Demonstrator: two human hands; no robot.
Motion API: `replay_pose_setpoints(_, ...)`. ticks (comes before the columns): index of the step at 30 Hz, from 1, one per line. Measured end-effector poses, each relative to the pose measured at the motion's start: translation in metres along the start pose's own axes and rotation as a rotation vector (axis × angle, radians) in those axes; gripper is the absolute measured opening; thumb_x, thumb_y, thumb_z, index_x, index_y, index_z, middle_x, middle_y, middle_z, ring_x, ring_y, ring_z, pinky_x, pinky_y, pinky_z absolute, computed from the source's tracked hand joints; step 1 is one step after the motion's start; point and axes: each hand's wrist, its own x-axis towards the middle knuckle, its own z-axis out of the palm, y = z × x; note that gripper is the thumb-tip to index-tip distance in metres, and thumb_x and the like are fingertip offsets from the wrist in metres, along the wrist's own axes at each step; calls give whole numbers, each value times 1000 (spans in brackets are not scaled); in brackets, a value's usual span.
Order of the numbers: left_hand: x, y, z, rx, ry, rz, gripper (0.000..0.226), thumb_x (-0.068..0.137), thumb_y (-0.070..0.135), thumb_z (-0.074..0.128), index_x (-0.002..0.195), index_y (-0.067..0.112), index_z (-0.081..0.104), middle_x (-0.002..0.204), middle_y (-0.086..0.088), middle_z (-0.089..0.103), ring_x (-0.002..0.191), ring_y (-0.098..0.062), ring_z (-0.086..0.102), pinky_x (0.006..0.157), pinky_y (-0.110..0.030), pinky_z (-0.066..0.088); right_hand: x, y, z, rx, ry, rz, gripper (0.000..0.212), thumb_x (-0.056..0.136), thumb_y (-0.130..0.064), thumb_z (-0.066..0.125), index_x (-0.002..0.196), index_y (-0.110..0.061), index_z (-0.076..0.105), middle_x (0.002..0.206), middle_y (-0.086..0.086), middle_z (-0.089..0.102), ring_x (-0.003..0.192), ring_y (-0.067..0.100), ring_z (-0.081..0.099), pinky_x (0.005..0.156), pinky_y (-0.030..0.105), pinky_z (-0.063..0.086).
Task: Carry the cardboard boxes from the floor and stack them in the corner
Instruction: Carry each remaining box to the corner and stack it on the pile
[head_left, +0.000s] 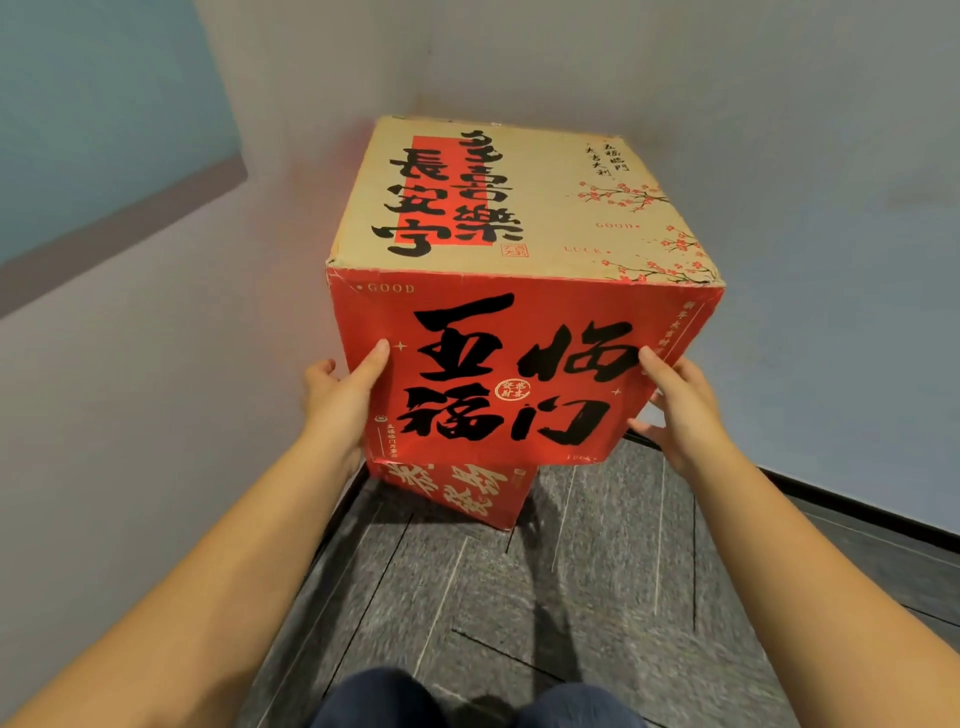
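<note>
Here, a large red-and-tan cardboard box (519, 291) printed with bold black Chinese characters sits pushed into the corner where two pale grey walls (779, 156) meet, and it rests on top of a second, smaller-looking red cardboard box (457, 493) with pale lettering, of which only the lower front strip shows beneath it. The upper box overhangs the lower one toward the right. The left hand (337, 400) lies against the upper box's left front edge, its thumb flat on the red front face and its fingers reaching round the left side, out of sight. The right hand (675, 410) holds the box's right front edge likewise, thumb laid on the red face near the black lettering, fingers spread straight behind the corner. Both forearms stretch forward from the bottom of the view toward the box. Below the stacked boxes lies a dark grey carpeted floor (519, 597) with thin pale lines, edged by a black skirting board (857, 514) along the right wall.
</note>
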Motion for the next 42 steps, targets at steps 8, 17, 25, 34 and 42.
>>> replay_pose_setpoints(8, 17, 9, 8, -19, 54, 76, 56, 92, 30, 55, 135, 3, 31, 104, 2, 53, 72, -1, 50, 54, -26, 42, 11, 1, 7, -27, 4, -56, 25, 91, -31, 56, 113, -19, 56, 126, 4, 60, 99, 12, 60, 90, 53, 47)
replay_pose_setpoints(17, 49, 34, 14, 122, 36, 131, 32, 98, 31, 41, 125, 14, 39, 88, 12, 45, 72, 2, 42, 79, -28, 37, 7, 13, 21, -19, 29, -33, 29, 89, -28, 59, 112, -18, 44, 121, 2, 52, 104, 16, 55, 78, 42, 50)
replay_pose_setpoints(25, 62, 46, 11, 203, -9, 132, 41, 100, 31, 35, 138, 13, 36, 111, 5, 42, 85, -6, 45, 82, -27, 31, 6, 10, 38, -17, -22, -23, 35, 90, -26, 57, 122, -19, 44, 94, -12, 49, 83, 1, 49, 84, 44, 51)
replay_pose_setpoints(34, 70, 41, 2, 164, -7, 144, 43, 100, 30, 37, 139, 15, 30, 125, 3, 46, 100, -9, 41, 86, -28, 31, 7, 9, 50, -11, -46, -21, 40, 90, -27, 58, 127, -19, 44, 100, -11, 49, 84, -1, 47, 83, 43, 51)
replay_pose_setpoints(42, 77, 45, 1, 119, -109, 121, 43, 101, 25, 32, 143, 18, 29, 139, -2, 48, 78, 0, 50, 75, -20, 43, 5, 8, 48, -9, -38, -32, 40, 91, -27, 56, 128, -16, 47, 95, -14, 50, 86, -1, 48, 80, 41, 49)
